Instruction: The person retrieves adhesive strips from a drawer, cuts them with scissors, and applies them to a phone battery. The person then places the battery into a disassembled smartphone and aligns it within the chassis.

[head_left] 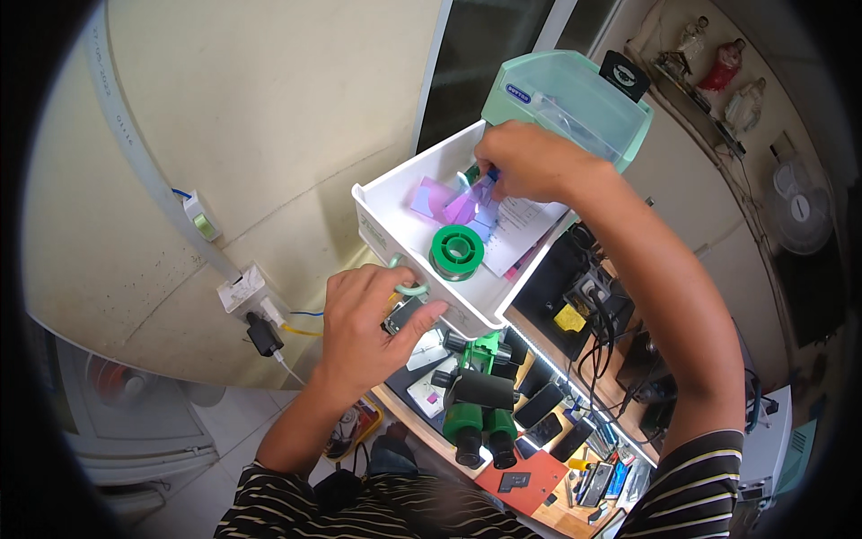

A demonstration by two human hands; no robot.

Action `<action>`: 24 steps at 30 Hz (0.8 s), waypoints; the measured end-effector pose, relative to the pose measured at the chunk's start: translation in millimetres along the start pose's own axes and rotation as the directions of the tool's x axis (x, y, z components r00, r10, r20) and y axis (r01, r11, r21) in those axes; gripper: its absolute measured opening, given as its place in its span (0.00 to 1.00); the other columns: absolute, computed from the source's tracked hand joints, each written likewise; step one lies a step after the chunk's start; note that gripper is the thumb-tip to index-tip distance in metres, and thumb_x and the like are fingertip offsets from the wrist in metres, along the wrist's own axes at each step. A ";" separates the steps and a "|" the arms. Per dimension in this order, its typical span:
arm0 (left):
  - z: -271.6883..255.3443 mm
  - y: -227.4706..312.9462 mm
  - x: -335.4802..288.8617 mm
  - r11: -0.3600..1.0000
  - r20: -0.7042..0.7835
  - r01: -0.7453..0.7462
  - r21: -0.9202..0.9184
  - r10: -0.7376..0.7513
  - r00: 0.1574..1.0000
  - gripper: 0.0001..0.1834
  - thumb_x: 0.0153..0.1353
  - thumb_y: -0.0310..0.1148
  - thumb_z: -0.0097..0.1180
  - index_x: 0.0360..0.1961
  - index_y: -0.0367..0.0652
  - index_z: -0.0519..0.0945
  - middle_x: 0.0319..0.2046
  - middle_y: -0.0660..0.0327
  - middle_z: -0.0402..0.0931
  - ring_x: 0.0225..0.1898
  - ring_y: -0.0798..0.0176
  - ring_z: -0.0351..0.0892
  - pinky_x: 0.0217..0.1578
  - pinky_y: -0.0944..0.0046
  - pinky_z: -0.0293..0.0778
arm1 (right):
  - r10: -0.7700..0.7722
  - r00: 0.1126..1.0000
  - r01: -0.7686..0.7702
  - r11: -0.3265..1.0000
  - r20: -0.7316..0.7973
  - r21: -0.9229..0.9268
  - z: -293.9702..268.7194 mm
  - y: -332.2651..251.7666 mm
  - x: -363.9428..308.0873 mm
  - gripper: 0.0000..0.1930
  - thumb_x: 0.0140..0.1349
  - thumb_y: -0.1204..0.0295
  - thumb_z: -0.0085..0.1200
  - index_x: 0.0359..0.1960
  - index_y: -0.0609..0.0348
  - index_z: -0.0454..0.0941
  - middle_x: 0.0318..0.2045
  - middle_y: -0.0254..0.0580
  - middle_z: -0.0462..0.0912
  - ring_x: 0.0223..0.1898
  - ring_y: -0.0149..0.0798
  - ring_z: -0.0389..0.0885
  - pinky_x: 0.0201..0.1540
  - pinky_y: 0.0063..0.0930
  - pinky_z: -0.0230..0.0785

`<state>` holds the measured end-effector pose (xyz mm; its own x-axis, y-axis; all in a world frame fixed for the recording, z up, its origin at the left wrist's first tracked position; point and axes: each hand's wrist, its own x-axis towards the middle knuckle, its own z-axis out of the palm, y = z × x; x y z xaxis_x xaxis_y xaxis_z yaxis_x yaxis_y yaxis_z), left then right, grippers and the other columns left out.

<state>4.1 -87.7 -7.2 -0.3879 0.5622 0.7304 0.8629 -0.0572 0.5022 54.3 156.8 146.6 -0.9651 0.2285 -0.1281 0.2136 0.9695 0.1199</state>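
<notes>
A white drawer (pixel 375 216) is pulled out and tilted below a pale green, see-through cabinet top (pixel 575 99). My left hand (pixel 368 319) grips its front at the light green loop handle (pixel 411 289), thumb against the front panel. Inside the drawer is my right hand (pixel 530 162), fingers bent and pinched together at a shiny purple plastic packet (pixel 460 205). Something blue shows by the fingertips; what they hold is partly hidden. A green spool of thin wire (pixel 457 252) stands near the drawer front. Printed white paper (pixel 514 235) lies beside it.
Below is a workbench with a green-and-black microscope (pixel 480 404), several phones (pixel 539 404), tools and a red mat (pixel 525 481). Black cables (pixel 602 332) hang at the right. A wall socket with plugs (pixel 247 292) is at the left. Figurines (pixel 723 67) stand on a wall shelf.
</notes>
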 end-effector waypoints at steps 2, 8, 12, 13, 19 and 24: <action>2.2 7.0 -6.0 0.989 -0.057 0.112 -0.100 -0.118 0.991 0.25 0.57 0.39 0.73 0.51 0.38 0.79 0.42 0.54 0.80 0.39 0.51 0.78 0.45 0.54 0.71 | -0.015 0.992 0.013 1.000 -0.128 -0.020 -4.9 5.5 -8.5 0.14 0.53 0.78 0.64 0.43 0.60 0.86 0.44 0.53 0.86 0.48 0.53 0.85 0.48 0.43 0.78; 8.7 28.4 -10.1 0.955 -0.021 0.199 -0.218 -0.209 0.978 0.38 0.61 0.40 0.69 0.67 0.32 0.67 0.56 0.42 0.72 0.50 0.43 0.77 0.51 0.52 0.74 | -0.005 0.963 0.010 1.000 -0.269 0.018 -30.6 9.5 -34.8 0.08 0.56 0.74 0.64 0.33 0.67 0.86 0.27 0.52 0.86 0.28 0.46 0.86 0.35 0.39 0.77; 9.6 34.7 -2.8 0.970 0.041 0.234 -0.066 -0.232 0.972 0.42 0.63 0.44 0.68 0.69 0.32 0.64 0.59 0.41 0.68 0.56 0.41 0.72 0.56 0.47 0.69 | 0.200 0.950 -0.154 0.968 -0.240 0.200 -48.6 2.4 -58.1 0.09 0.55 0.73 0.60 0.32 0.69 0.84 0.22 0.47 0.84 0.19 0.39 0.81 0.25 0.34 0.74; 12.5 33.5 1.8 0.982 0.035 0.184 -0.039 -0.182 0.983 0.43 0.63 0.47 0.67 0.71 0.35 0.64 0.60 0.41 0.66 0.59 0.40 0.70 0.59 0.43 0.65 | 0.254 0.930 -0.179 0.944 -0.267 0.277 -54.3 2.8 -72.0 0.09 0.55 0.73 0.59 0.32 0.69 0.84 0.21 0.46 0.84 0.18 0.37 0.81 0.24 0.33 0.73; 83.9 -4.7 68.5 0.996 0.093 0.067 0.057 -0.072 0.993 0.38 0.63 0.49 0.66 0.69 0.42 0.72 0.60 0.43 0.68 0.60 0.43 0.71 0.60 0.48 0.68 | 0.416 0.818 0.013 0.678 -0.398 0.735 -30.9 -20.5 -188.2 0.11 0.59 0.68 0.61 0.32 0.66 0.86 0.21 0.40 0.85 0.16 0.26 0.75 0.20 0.22 0.66; 106.0 -23.5 114.3 0.999 0.384 -0.008 -0.041 0.024 0.923 0.40 0.65 0.53 0.62 0.71 0.39 0.69 0.65 0.44 0.67 0.65 0.45 0.71 0.65 0.45 0.66 | 0.640 0.573 0.413 0.314 -0.512 0.855 120.3 -86.4 -299.6 0.04 0.59 0.75 0.64 0.34 0.63 0.87 0.25 0.38 0.86 0.21 0.24 0.78 0.24 0.21 0.68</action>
<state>-26.1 65.4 15.4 -0.2131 0.8344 0.5083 0.8520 -0.0959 0.5147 343.3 15.2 56.2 -0.4941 0.7058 0.5077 -0.2023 0.4746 -0.8567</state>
